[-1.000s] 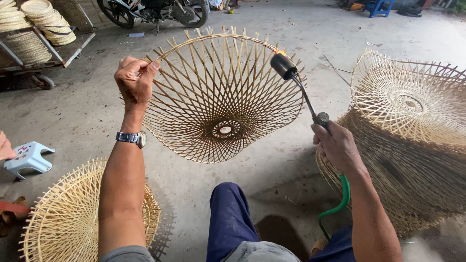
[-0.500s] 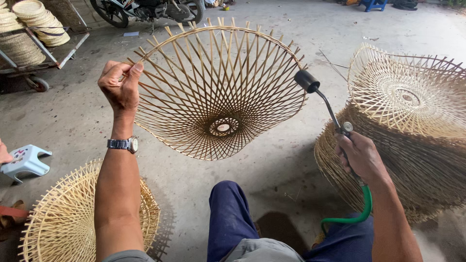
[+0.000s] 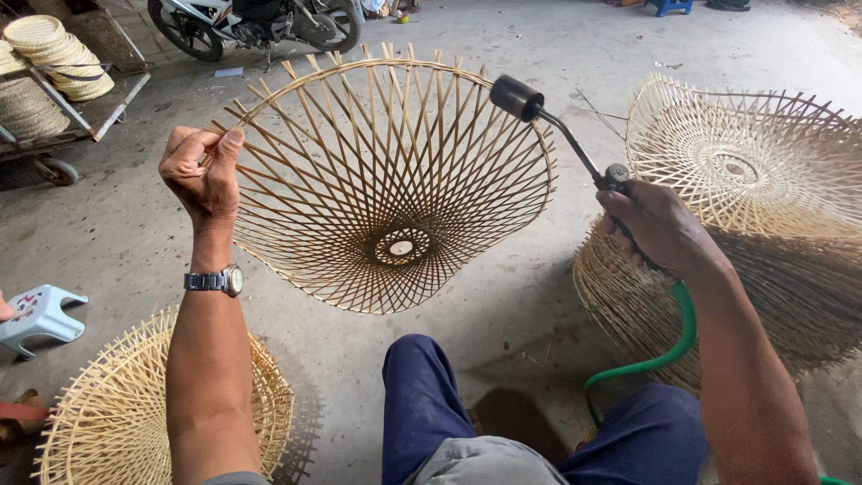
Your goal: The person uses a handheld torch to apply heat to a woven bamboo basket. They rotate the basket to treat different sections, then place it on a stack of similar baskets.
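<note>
Left hand (image 3: 199,172) pinches the rim of the woven basket (image 3: 386,180), holding it up in the air between both hands. Right hand (image 3: 660,224) is wrapped tight around the torch (image 3: 557,130), whose black nozzle sits at the basket's rim, green hose (image 3: 669,346) trailing below the wrist.

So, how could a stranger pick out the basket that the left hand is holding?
Look at the middle of the concrete floor, above the blue trouser knee. The basket hangs in the air, pinched at its rim by the left hand. Unlike the stacked baskets, it is a loose open lattice, tipped toward the camera.
</note>
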